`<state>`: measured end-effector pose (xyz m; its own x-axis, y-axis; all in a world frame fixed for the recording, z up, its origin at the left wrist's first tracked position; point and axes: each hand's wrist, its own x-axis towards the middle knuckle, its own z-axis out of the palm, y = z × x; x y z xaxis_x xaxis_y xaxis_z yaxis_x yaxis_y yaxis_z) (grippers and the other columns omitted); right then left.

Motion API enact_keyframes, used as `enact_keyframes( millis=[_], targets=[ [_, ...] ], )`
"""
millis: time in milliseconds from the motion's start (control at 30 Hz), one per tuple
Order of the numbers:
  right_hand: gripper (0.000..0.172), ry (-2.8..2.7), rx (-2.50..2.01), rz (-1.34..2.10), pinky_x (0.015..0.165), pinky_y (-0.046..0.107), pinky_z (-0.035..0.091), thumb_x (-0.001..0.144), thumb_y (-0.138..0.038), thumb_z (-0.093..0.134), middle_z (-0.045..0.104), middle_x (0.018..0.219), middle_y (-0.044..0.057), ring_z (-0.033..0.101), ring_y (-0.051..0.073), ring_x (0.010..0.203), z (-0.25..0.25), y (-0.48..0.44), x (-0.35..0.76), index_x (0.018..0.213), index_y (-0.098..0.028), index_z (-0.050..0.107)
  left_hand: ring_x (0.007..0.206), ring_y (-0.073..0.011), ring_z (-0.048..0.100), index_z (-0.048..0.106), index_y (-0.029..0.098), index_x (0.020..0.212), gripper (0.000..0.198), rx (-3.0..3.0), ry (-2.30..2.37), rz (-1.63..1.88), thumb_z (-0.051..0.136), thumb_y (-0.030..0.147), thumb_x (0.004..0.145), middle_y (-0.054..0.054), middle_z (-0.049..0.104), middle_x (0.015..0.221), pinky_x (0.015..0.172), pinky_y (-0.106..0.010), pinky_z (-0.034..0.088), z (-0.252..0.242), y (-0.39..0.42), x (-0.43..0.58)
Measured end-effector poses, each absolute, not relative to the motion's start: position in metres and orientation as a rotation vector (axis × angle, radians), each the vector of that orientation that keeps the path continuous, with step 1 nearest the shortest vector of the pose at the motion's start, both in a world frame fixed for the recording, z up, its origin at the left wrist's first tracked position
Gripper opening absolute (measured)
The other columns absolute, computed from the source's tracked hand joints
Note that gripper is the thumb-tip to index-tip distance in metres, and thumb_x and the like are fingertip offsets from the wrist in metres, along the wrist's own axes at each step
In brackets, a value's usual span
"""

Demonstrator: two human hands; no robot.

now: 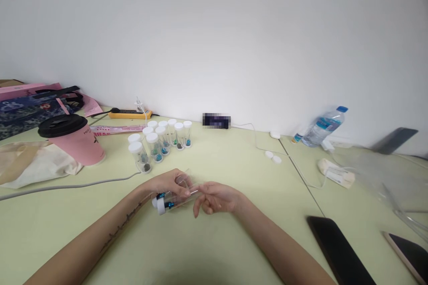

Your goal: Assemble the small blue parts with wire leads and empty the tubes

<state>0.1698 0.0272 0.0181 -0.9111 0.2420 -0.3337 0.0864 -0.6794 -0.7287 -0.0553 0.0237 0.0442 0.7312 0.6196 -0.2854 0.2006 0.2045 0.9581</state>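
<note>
My left hand (175, 185) is wrapped round clear plastic tubes lying tilted, at least two of them. Their white caps (161, 206) point down to the left, and small shiny blue pieces (169, 205) sit inside near the caps. At the tubes' other end is my right hand (216, 198), its upper finger reaching to the clear end and the others loosely curled and apart. Whether that fingertip touches the plastic is hard to tell. Beyond my left hand stand several upright white-capped tubes (154, 147) with blue, green or dark bits at the bottom.
A pink cup (78, 142) with a black lid stands at left by a cloth bag (40, 164). Two white caps (273, 156) lie right of centre. A water bottle (324, 127) leans by the wall. A dark phone (337, 245) lies front right; a yellow power strip (129, 115) lies behind.
</note>
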Motion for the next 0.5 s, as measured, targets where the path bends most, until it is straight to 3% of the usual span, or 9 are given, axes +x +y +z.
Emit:
enact_keyframes(
  millis=[133, 267, 367, 500],
  targets=[
    [0.042, -1.223, -0.725, 2.614, 0.032, 0.012, 0.028, 0.087, -0.047, 0.054, 0.072, 0.080, 0.010, 0.053, 0.004, 0.041, 0.017, 0.030, 0.168, 0.110, -0.012, 0.059, 0.045, -0.0096, 0.047, 0.067, 0.013, 0.081, 0.033, 1.444, 0.828, 0.380, 0.075, 0.041, 0.065, 0.003, 0.057, 0.054, 0.044, -0.021, 0.035, 0.047, 0.025, -0.057],
    [0.037, -1.477, -1.094, 2.166, 0.043, 0.013, 0.039, 0.087, -0.045, 0.055, 0.071, 0.088, 0.011, 0.058, 0.005, 0.052, 0.018, 0.040, 0.181, 0.097, -0.011, 0.063, 0.046, -0.0108, 0.050, 0.066, 0.013, 0.078, 0.032, 1.406, 0.892, 0.347, 0.073, 0.042, 0.067, 0.001, 0.059, 0.055, 0.044, -0.022, 0.035, 0.046, 0.029, -0.065],
    [0.026, -1.580, -1.255, 1.887, 0.047, 0.014, 0.040, 0.084, -0.037, 0.060, 0.070, 0.077, 0.008, 0.057, 0.005, 0.054, 0.020, 0.049, 0.197, 0.082, -0.011, 0.062, 0.046, -0.0122, 0.052, 0.063, 0.013, 0.069, 0.032, 1.352, 0.923, 0.350, 0.070, 0.044, 0.069, -0.001, 0.061, 0.055, 0.046, -0.023, 0.039, 0.041, 0.031, -0.069],
    [0.017, -1.702, -1.416, 1.666, 0.047, 0.016, 0.039, 0.084, -0.029, 0.056, 0.065, 0.061, 0.002, 0.054, 0.006, 0.049, 0.025, 0.057, 0.215, 0.079, -0.013, 0.058, 0.047, -0.0152, 0.055, 0.060, 0.014, 0.062, 0.034, 1.295, 0.975, 0.373, 0.069, 0.046, 0.069, -0.003, 0.062, 0.053, 0.047, -0.025, 0.041, 0.035, 0.031, -0.069]
  ],
)
